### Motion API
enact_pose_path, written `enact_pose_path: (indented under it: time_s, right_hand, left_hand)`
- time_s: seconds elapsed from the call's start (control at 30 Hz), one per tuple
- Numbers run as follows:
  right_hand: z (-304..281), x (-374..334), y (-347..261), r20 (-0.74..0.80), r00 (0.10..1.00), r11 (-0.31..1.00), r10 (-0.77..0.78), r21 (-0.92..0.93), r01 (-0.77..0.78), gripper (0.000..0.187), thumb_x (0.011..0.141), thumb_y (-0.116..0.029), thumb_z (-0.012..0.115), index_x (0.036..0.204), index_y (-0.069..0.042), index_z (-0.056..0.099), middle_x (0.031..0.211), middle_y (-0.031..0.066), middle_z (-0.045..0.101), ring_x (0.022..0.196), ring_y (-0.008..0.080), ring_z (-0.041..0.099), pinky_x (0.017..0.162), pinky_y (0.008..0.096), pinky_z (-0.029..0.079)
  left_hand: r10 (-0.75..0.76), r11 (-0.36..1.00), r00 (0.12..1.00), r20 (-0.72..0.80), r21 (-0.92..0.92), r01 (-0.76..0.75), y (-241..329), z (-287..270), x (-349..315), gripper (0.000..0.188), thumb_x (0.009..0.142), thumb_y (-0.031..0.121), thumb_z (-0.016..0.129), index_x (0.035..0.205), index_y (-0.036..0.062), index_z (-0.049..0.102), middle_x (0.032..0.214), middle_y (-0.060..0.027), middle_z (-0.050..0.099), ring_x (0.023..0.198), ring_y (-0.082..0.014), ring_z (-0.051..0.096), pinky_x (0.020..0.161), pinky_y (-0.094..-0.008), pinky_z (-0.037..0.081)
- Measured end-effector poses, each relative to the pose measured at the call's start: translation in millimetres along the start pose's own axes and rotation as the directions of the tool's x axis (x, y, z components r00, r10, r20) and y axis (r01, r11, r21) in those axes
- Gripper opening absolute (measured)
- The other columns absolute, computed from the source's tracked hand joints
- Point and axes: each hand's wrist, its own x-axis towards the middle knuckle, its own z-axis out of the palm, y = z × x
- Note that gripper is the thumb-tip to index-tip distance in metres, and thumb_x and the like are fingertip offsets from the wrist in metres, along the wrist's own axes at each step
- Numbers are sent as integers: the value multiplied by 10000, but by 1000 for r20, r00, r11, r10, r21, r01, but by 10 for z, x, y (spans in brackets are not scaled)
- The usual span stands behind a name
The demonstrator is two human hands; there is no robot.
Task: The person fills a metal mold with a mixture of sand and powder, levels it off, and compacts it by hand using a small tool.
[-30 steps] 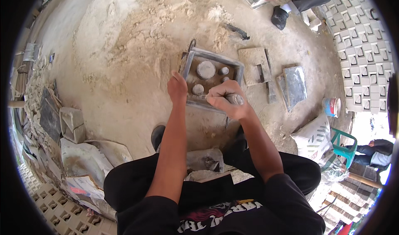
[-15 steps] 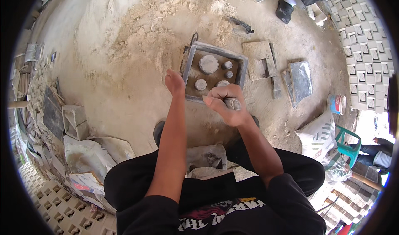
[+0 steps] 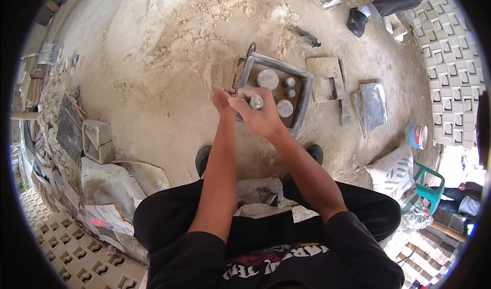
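A: The work surface is one sandy tan earth floor (image 3: 158, 151), with one heap of loose pale sand (image 3: 197, 26) at far left. What is at centre?

B: One dusty grey rectangular frame (image 3: 306, 97). Four round grey posts (image 3: 268, 79) are visible inside: one large, one medium, two small.

A: State of both hands?

B: Right hand (image 3: 260, 117): clenched around one grey cylindrical rod (image 3: 256, 102), over the frame's near left part. Left hand (image 3: 222, 100): just left of the right hand; its grip cannot be determined.
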Motion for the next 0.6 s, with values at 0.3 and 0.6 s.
enact_pose_path:
  time_s: [0.3,0.6]
  right_hand:
    - [-145,-123,484,0,914,898,-406,-186,399,206,837,-29,706,919,-28,517,815,17,567,728,55,500,616,254,443]
    - [-528,-224,127,51,942,917,-331,-220,334,167,854,-45,653,778,-26,505,671,41,511,630,85,465,570,276,403]
  left_hand:
    - [180,969,948,263,117,-216,-479,-118,432,631,952,440,284,662,-15,612,632,-97,596,597,-250,560,620,-400,452]
    - [276,596,852,444,617,-515,-20,123,-140,726,964,540,309,762,-93,603,664,-260,589,661,-391,592,638,-488,416]
